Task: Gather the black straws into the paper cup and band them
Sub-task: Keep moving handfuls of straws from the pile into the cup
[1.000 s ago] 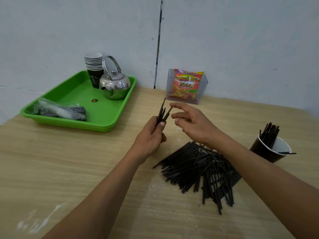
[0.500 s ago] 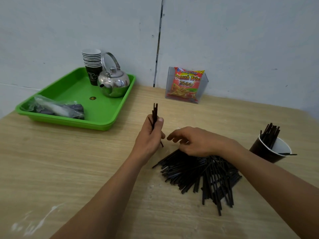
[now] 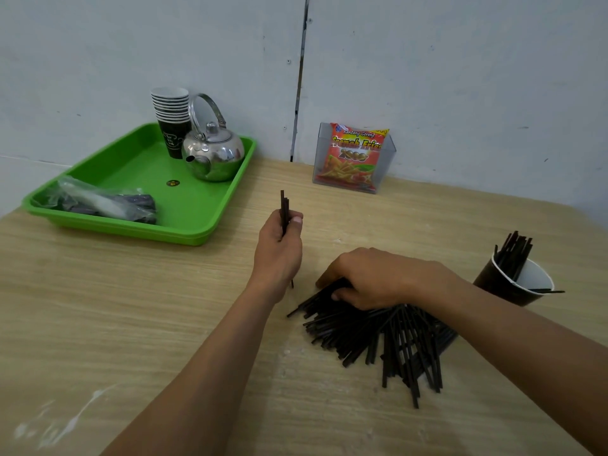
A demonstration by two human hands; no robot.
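Now left hand (image 3: 278, 248) grips slim black straws (image 3: 284, 205) upright; right hand (image 3: 378, 278) curls round tubes in scattered pile (image 3: 378, 337).

- Bare table (image 3: 115, 307) at near left — wide passage
- Green tray (image 3: 131, 230) with kettle (image 3: 214, 156) and cup stack (image 3: 171, 120) blocks far left
- Straw pile (image 3: 378, 340) and paper cup (image 3: 513, 287) crowd the right

Wall (image 3: 460, 60): pale grey-blue panels, joined at a dark vertical seam (image 3: 300, 77) near centre; small screw heads are seen beside it. Table (image 3: 98, 307): light wood-grain top, set against the wall; white smears (image 3: 59, 426) are noted at near left.
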